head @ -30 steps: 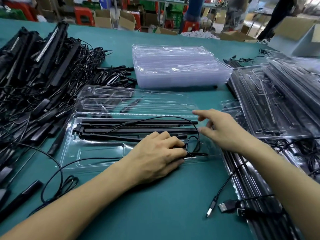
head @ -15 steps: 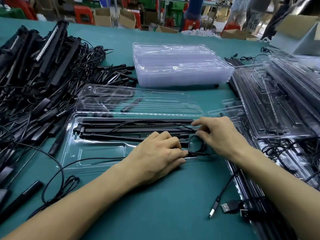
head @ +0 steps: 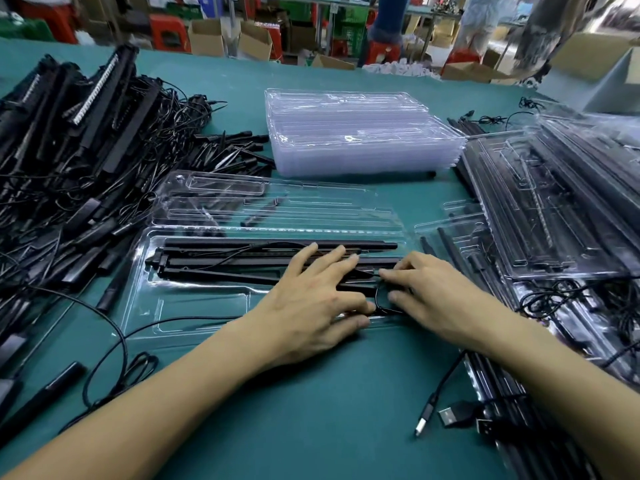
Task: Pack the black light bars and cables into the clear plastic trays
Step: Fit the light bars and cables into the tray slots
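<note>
Left hand (head: 311, 299) lies flat, fingers spread, pressing the black light bars (head: 242, 263) down so they stay in the clear tray (head: 194, 306). Right hand (head: 433, 292) touches the cable loop (head: 382, 310) at the tray's right end, likely to tuck it in; pinching or not, I cannot tell.
</note>
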A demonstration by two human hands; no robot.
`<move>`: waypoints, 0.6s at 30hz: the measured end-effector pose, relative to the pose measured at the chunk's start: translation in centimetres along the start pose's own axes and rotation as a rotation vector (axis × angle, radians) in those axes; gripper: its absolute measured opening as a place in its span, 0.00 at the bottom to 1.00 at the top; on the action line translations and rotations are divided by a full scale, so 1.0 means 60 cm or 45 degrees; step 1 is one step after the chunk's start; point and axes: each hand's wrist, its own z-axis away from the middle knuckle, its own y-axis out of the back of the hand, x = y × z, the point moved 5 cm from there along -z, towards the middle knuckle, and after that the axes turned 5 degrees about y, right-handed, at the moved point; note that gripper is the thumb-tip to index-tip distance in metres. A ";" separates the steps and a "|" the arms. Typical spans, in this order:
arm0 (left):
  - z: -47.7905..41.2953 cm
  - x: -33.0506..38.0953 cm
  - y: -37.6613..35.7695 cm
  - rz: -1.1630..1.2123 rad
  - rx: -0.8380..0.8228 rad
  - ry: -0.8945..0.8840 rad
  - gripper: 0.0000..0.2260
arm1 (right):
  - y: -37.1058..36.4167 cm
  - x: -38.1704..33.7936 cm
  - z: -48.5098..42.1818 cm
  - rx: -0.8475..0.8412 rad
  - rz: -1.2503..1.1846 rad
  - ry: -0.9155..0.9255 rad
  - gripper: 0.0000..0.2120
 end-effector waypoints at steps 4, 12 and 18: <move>0.001 0.000 -0.004 -0.039 -0.043 -0.025 0.19 | 0.017 0.009 0.010 0.091 -0.164 -0.055 0.17; 0.006 0.005 -0.003 -0.059 -0.050 -0.037 0.23 | 0.013 0.010 0.004 0.025 -0.128 0.009 0.05; 0.007 0.003 -0.005 -0.038 -0.038 -0.042 0.19 | 0.017 0.005 0.010 0.007 0.007 0.106 0.15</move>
